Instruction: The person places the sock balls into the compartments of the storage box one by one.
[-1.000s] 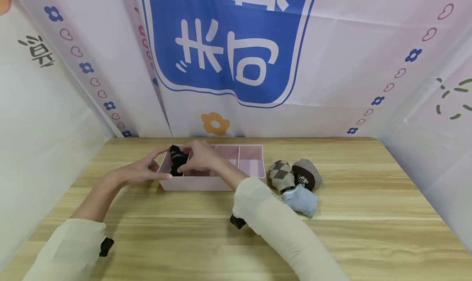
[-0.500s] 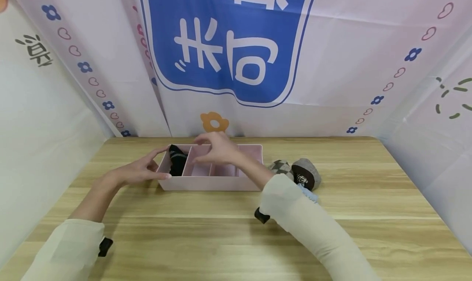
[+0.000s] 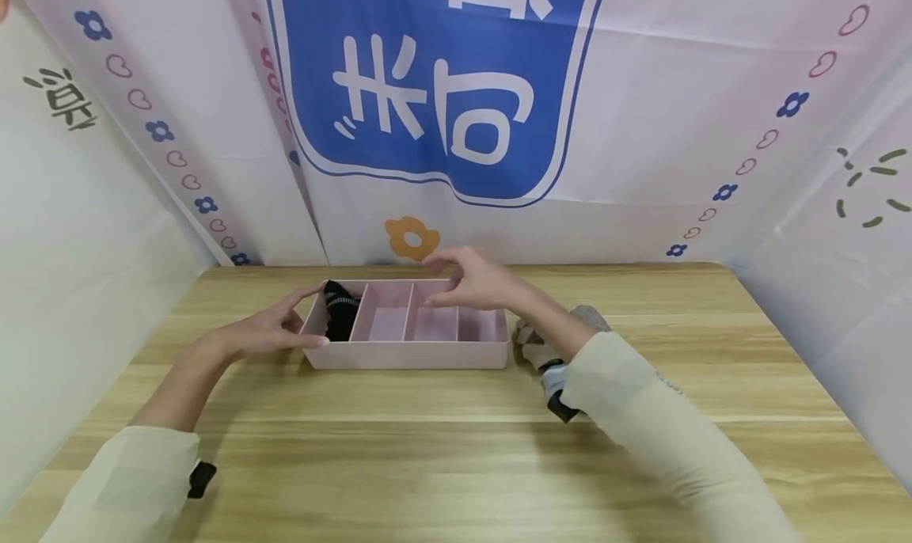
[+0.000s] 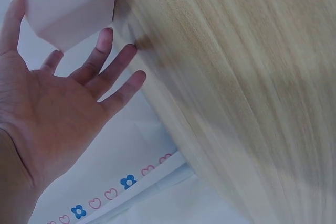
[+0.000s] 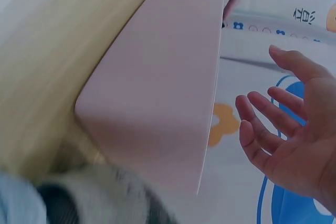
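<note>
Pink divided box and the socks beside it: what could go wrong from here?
The right forearm hangs over the bundled socks, so the wrist device might nudge them. The left hand grips only one end of the pink divided box, so a bump might swivel it. The black sock reaches about rim height and could spring out.

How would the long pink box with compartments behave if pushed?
The long pink plastic-looking box is probably stiff: its walls look straight. It is likely light, with thin walls and only a black fabric bundle visible inside. It would likely slide rather than tip, sitting low and flat on the pale wooden table.
</note>
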Available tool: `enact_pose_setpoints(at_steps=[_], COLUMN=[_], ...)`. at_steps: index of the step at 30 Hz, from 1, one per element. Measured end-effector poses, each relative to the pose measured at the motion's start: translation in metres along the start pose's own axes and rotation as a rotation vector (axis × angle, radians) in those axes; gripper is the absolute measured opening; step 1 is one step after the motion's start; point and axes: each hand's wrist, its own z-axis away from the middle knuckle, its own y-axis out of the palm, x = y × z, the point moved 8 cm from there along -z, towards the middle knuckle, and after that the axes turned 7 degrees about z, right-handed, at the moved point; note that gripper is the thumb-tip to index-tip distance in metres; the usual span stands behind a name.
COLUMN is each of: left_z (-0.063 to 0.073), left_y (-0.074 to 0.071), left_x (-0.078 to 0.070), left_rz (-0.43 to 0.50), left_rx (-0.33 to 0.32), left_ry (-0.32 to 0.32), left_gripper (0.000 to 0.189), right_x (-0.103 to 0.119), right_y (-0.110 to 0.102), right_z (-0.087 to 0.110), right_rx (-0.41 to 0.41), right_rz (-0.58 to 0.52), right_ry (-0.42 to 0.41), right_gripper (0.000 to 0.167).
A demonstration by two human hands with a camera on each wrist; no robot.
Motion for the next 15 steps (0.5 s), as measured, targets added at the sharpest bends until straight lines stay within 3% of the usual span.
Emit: enact_pose_setpoints(at_steps=[15], left_z=[0.000], left_y=[-0.001], left_x=[0.002], left_rz=[-0.010], left_rx=[-0.003], left_ry=[0.003], left_gripper=[0.106], right_x=[-0.034], right_y=[-0.028], right_z=[0.039], right_rx=[-0.001], right_rz=[0.058], right_ry=[0.064], right_gripper=[0.063])
